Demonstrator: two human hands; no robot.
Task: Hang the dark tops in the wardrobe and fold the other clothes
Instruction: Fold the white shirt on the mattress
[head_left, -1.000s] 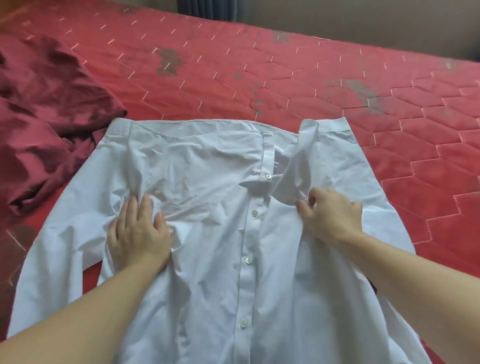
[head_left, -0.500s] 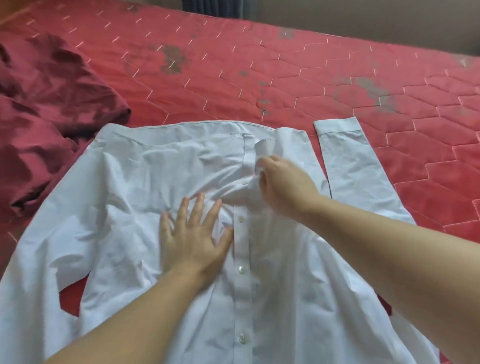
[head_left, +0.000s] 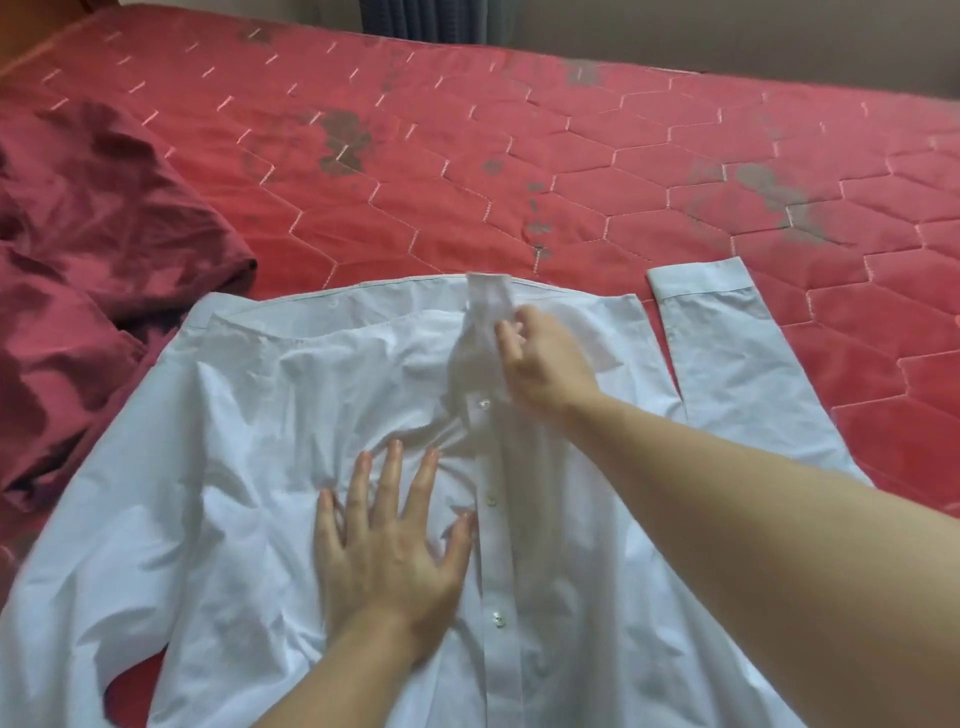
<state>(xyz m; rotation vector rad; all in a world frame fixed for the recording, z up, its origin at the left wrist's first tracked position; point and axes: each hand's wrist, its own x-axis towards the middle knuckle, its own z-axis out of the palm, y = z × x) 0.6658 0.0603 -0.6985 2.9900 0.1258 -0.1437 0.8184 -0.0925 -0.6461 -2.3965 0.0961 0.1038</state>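
Since 0.5 s ago the right hand (head_left: 545, 364) has gone further up the placket toward the far hem, taking the strip of cloth w/ it; that strip now stands up at the shirt's far edge. Left hand (head_left: 389, 540) has barely shifted, flat as before.

Shirt (head_left: 249, 467), white, lies button-side up on the red quilted mattress (head_left: 571, 171), spread wide, creased round the middle. Right hand's fingers (head_left: 506, 332) are curled at the raised strip and seem to pinch it, tho blur hides the exact contact. Left hand lies palm down, fingers straight and spread apart, pressing the shirt just left of the button row. One sleeve (head_left: 727, 353) lies straight along the shirt's right side, cuff at the far end, a thin gap of red between it and the body.

Dark red bedding (head_left: 88, 249) sits bunched at the left, next to the shirt's shoulder.
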